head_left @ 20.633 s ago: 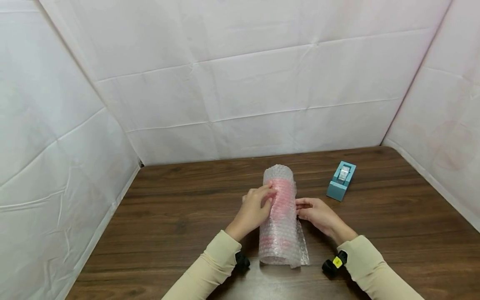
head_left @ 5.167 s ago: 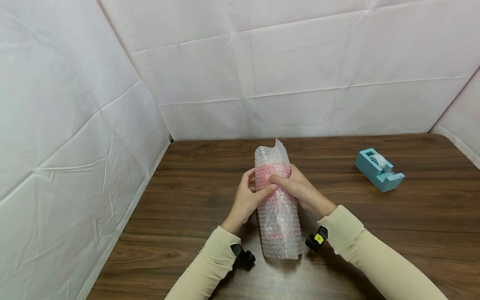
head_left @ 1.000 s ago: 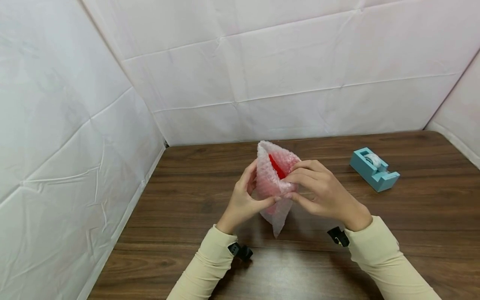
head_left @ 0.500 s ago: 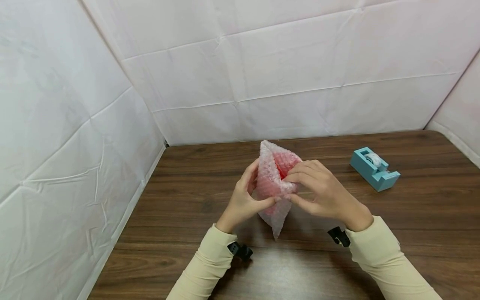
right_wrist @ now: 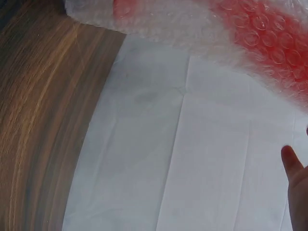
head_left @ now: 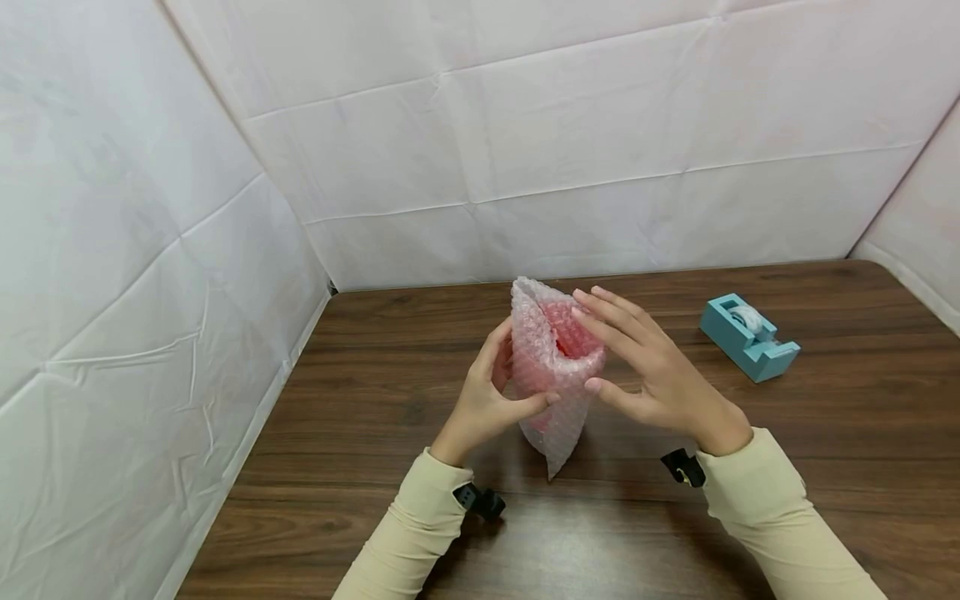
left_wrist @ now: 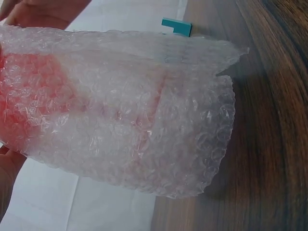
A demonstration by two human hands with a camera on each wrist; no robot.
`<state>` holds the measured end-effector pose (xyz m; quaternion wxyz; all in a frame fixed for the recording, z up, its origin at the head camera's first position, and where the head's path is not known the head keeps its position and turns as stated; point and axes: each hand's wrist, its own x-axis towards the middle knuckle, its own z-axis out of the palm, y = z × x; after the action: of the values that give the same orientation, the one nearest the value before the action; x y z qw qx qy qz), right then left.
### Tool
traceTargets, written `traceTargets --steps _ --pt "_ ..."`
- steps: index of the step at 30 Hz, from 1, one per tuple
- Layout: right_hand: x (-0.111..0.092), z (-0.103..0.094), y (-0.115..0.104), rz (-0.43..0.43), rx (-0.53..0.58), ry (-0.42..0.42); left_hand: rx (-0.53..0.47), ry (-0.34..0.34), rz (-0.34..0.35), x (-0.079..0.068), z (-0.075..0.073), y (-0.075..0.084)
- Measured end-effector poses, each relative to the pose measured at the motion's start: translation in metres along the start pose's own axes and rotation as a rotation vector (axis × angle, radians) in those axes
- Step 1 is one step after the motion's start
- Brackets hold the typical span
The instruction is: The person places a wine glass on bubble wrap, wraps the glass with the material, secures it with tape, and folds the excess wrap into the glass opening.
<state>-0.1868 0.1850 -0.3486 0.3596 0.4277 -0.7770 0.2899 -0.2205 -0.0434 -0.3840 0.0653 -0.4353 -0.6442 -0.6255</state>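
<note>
A bundle of bubble wrap [head_left: 536, 362] around something red stands tilted up from the table in the head view. Its gaping top end shows red inside, and a loose corner hangs toward the person. My left hand [head_left: 483, 408] grips its left side, thumb in front and fingers behind. To the right, my right hand [head_left: 656, 375] has its fingers spread near the rim; whether a fingertip touches the wrap I cannot tell. The left wrist view shows the clear lower end of the wrap [left_wrist: 120, 115]. In the right wrist view, a digit of the right hand [right_wrist: 299, 192] stands apart from it.
A teal tape dispenser [head_left: 750, 337] with a roll of clear tape stands at the back right of the dark wooden table [head_left: 375, 433]. White cloth walls [head_left: 577, 150] rise behind the table and at its sides.
The right hand has let go of the rim and spread its fingers rightward; the top gapes wider. Earlier the bundle lay lengthwise under both hands, and the tape dispenser was turned differently.
</note>
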Motion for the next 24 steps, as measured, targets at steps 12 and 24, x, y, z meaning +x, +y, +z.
traceTargets --steps 12,24 --pt "-0.0044 0.0001 0.0042 0.021 0.051 -0.114 0.005 0.003 -0.021 -0.0018 0.0002 -0.0019" --pt "-0.0052 0.0000 0.0037 0.030 -0.082 -0.161 -0.010 -0.023 -0.022 -0.0027 0.0016 -0.0034"
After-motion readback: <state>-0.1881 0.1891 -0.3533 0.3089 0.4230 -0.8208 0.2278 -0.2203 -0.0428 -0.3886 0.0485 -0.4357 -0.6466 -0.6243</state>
